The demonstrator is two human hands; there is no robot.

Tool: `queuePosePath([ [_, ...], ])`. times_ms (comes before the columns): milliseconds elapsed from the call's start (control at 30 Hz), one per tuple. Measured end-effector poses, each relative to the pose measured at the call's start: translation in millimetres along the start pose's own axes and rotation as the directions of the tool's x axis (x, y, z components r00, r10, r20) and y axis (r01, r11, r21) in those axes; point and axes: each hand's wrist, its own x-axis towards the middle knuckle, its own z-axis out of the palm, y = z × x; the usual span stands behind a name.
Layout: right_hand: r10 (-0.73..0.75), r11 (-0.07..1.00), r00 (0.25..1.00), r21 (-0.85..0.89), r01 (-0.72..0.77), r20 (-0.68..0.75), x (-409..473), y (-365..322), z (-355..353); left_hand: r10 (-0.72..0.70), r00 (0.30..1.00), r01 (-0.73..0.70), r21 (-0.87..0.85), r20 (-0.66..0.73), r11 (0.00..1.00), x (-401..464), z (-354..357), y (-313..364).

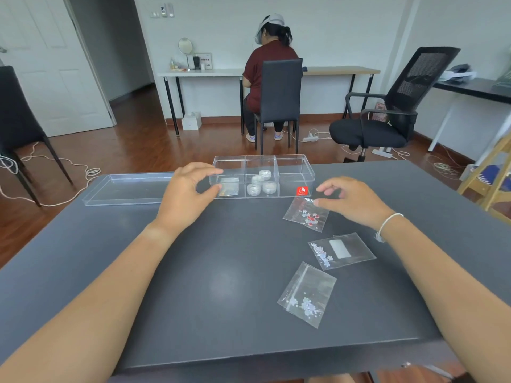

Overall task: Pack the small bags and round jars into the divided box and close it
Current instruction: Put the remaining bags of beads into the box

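So far, the packing is about half done. The box (262, 176) sits open at the far edge of the table (221, 272), and everything else is told from it. Four round jars (261, 182) are already in its middle part. One bag (229, 186) lies in its left part. Its right part looks empty. The lid (130, 189) lies flat just left of the box, so closing is not done yet. Three bags are not packed. The red bag (306, 214) lies just in front of the box's right end. The next bag (341, 250) is nearer the person than that, and the last bag (307, 294) is nearest of all. The left hand (188, 189) is at the box's left end, fingers curled and half open; it may be steadying the wall, but I cannot tell if it grips. The right hand (351, 197) is half open, thumb and finger touching the red bag's top corner, ready to pinch it.
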Motion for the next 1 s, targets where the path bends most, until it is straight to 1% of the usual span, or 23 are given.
queuePosePath([
  [100,0.082,0.994,0.992,-0.076,-0.075,0.092,-3,0,0,0.039,0.997,-0.036,-0.048,0.063,0.998,-13,5,25],
  [200,0.119,0.985,0.982,-0.142,-0.098,0.149,-6,-5,0,0.097,0.969,-0.075,-0.104,0.226,0.992,-29,10,51],
  [367,0.117,0.986,0.982,-0.137,-0.097,0.15,-9,-11,0,0.139,0.869,-0.057,-0.184,0.475,0.981,-47,17,79],
  [467,0.111,0.99,0.982,-0.102,-0.096,0.154,-9,-11,1,0.157,0.798,-0.047,-0.199,0.582,0.979,-56,21,90],
  [533,0.113,0.992,0.981,-0.079,-0.101,0.16,-7,-9,1,0.176,0.749,-0.072,-0.186,0.638,0.98,-62,25,95],
  [633,0.117,0.993,0.978,-0.043,-0.111,0.173,-5,-5,2,0.21,0.688,-0.133,-0.164,0.694,0.977,-68,30,100],
  [733,0.12,0.992,0.977,0.023,-0.126,0.176,-3,-2,3,0.206,0.65,-0.158,-0.136,0.731,0.978,-71,34,104],
  [833,0.105,0.991,0.978,0.066,-0.118,0.179,-2,0,3,0.189,0.633,-0.158,-0.114,0.751,0.981,-70,35,105],
  [1000,0.073,0.992,0.983,0.088,-0.089,0.171,-1,-1,3,0.179,0.629,-0.132,-0.124,0.756,0.984,-69,33,105],
])
